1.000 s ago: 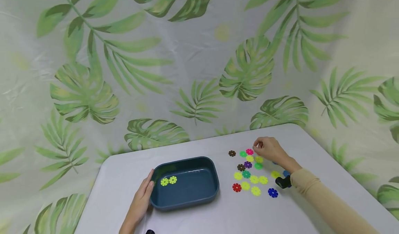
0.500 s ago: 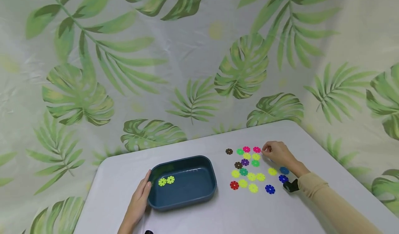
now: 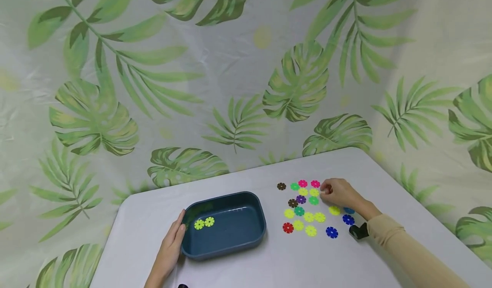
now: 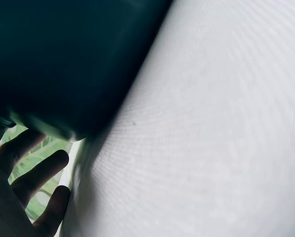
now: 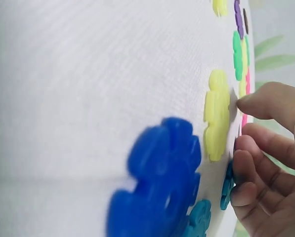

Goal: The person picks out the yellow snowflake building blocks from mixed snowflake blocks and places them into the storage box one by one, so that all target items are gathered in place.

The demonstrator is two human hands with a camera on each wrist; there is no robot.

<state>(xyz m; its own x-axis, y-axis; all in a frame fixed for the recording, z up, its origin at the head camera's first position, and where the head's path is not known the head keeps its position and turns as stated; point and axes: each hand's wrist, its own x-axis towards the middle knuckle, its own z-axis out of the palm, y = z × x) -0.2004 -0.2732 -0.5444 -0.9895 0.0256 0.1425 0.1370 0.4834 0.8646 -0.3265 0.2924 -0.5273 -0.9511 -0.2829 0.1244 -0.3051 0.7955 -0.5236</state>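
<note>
My left hand [image 3: 169, 246] rests against the left end of a dark blue rectangular basin [image 3: 251, 242]; its fingers lie fairly straight along the outside, with the thumb at the rim. Two joined yellow-green notched discs [image 3: 204, 223] lie inside the basin. Over the right side of the table, my right hand [image 3: 342, 193] hovers low with loosely bent fingers. In the right wrist view a gap shows between thumb and forefinger, nothing held. Close to them are a yellow disc [image 5: 217, 116] and a teal disc [image 5: 227, 186] partly hidden by the fingers. A pink disc [image 3: 315, 184] lies just left of the hand.
More flower-shaped discs are spread between basin and right hand, among them a red disc [image 3: 288, 228], a purple disc [image 3: 301, 199] and a dark blue disc [image 3: 332, 232]. The white table [image 3: 150, 213] ends at a leaf-patterned curtain [image 3: 238, 66].
My right hand has moved right and then slightly nearer, uncovering the second pink disc. Its thumb and forefinger have come apart. My left hand stays at the basin while the head view shifts slightly.
</note>
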